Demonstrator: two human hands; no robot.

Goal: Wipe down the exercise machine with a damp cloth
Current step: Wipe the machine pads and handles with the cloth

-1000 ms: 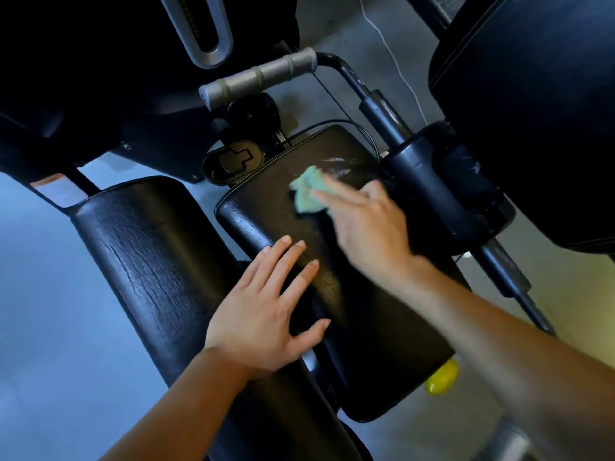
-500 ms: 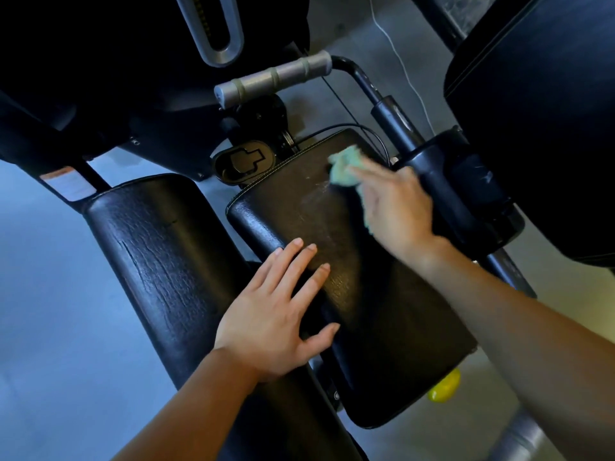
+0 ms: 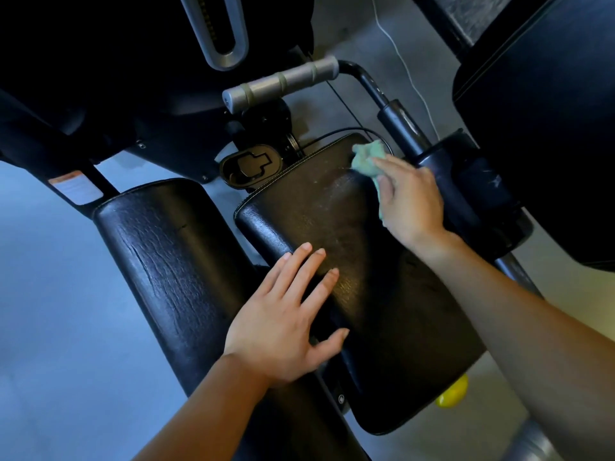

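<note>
The right hand (image 3: 411, 201) has the green cloth (image 3: 367, 158) bunched under its fingers, pressed against the top right corner of the middle pad (image 3: 382, 294) of the exercise machine, right at the stitched edge. Part of the cloth sticks out past the fingertips toward the upper edge of the pad, and a strip of it shows under the palm too. It's gripping the rag, fingers curled over it, thumb running down the side. Just right of that hand sits a dark round roller (image 3: 472, 194) on a black bar (image 3: 396, 114), so there's barely any room on that side; hand and roller look close to touching, though I can't tell whether they actually touch. The left hand (image 3: 286, 321) lies flat with fingers spread and straight, covering the gap between the middle pad and the cracked long pad (image 3: 166, 261) at left of the frame, with fingertips on the middle pad's left edge and thumb pointing right. Between the two hands the pad surface is open, with pale streaks on it. Above the pad's top edge there's an oval black cap (image 3: 249, 166) and a grey handle (image 3: 279, 83). A yellow knob (image 3: 452, 395) peeks out under the pad's lower right edge. The grey floor (image 3: 50, 294) is wide open on the left.
</note>
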